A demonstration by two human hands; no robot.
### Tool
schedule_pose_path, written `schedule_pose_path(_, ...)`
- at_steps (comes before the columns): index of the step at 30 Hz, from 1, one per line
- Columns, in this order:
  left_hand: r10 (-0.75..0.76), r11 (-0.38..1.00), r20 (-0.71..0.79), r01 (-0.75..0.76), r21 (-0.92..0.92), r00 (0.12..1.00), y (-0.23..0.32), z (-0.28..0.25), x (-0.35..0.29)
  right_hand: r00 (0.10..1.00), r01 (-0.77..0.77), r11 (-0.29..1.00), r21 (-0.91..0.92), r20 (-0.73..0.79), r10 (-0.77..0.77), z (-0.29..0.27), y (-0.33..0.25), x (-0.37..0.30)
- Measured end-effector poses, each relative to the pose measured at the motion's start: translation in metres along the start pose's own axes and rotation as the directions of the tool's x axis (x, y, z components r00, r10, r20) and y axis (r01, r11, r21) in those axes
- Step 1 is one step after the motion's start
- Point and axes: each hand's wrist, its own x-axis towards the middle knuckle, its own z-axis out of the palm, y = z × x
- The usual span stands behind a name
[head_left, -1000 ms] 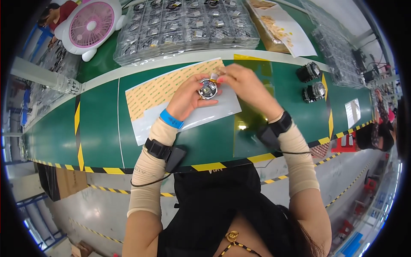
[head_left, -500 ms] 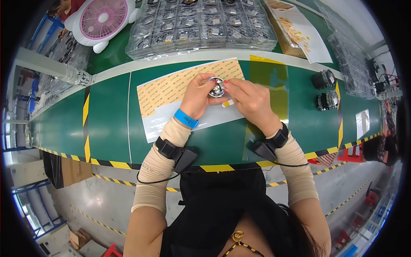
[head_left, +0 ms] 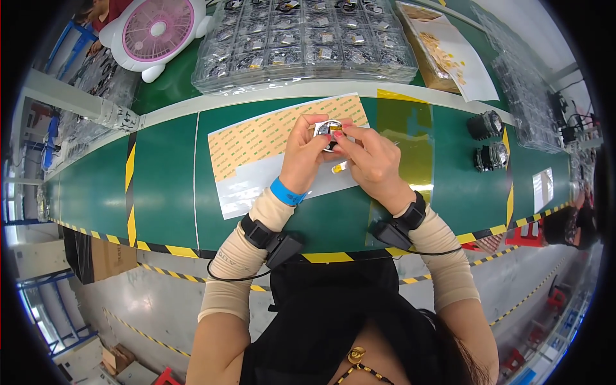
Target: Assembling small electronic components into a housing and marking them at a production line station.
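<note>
My left hand point(head_left: 304, 151) is closed around the left side of a small round electronic assembly point(head_left: 329, 128) with a pale rim, its thumb over the near edge. My right hand point(head_left: 377, 164) is pinched against the right side of the assembly, thumb and fingertips on its open face. Something yellow shows inside, partly covered by the fingertips. Just below the hands is a small white-and-yellow piece point(head_left: 339, 167); whether it hangs or lies there I cannot tell. Beneath is a sheet of tan, green-printed adhesive backing point(head_left: 256, 138) with a bare whitish lower part point(head_left: 247, 196).
A transparent yellow film point(head_left: 404, 147) lies right of the sheet. Two dark round assemblies point(head_left: 491, 155) stand further right. Stacked clear trays point(head_left: 301, 76) of parts, a pink-and-white fan point(head_left: 157, 29) and a box point(head_left: 436, 76) with tan pieces line the back. Striped tape point(head_left: 327, 257) marks the front edge.
The assembly has been tilted and turned, its pale rim now more visible. Both hands have shifted slightly, and my right fingertips have moved further over its face.
</note>
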Motion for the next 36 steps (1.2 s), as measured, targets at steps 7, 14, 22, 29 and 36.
schedule_pose_path(7, 0.022, 0.983, 0.105, -0.041, 0.179, 0.994, -0.006, -0.001, 0.006, 0.898, -0.428, 0.805, 0.410, 0.096, 0.429, -0.005, 0.010, 0.001)
schedule_pose_path(14, -0.037, 0.999, 0.206, 0.042, -0.024, 0.978, -0.007, 0.002, 0.001, 0.639, -0.759, 0.408, 0.507, 0.464, 0.613, -0.010, 0.013, 0.000)
schedule_pose_path(22, -0.058, 0.998, 0.221, 0.061, -0.004, 0.973, -0.006, -0.001, 0.002, 0.634, -0.766, 0.371, 0.526, 0.520, 0.572, -0.012, 0.022, 0.003)
schedule_pose_path(29, -0.082, 0.995, 0.222, 0.092, -0.039, 0.972, -0.008, 0.004, 0.000, 0.449, -0.865, 0.111, 0.489, 0.657, 0.605, -0.023, 0.022, 0.007)
schedule_pose_path(36, -0.026, 0.994, 0.162, 0.009, 0.110, 0.986, -0.008, 0.004, -0.003, 0.637, -0.757, 0.384, 0.528, 0.468, 0.613, -0.009, 0.015, -0.001)
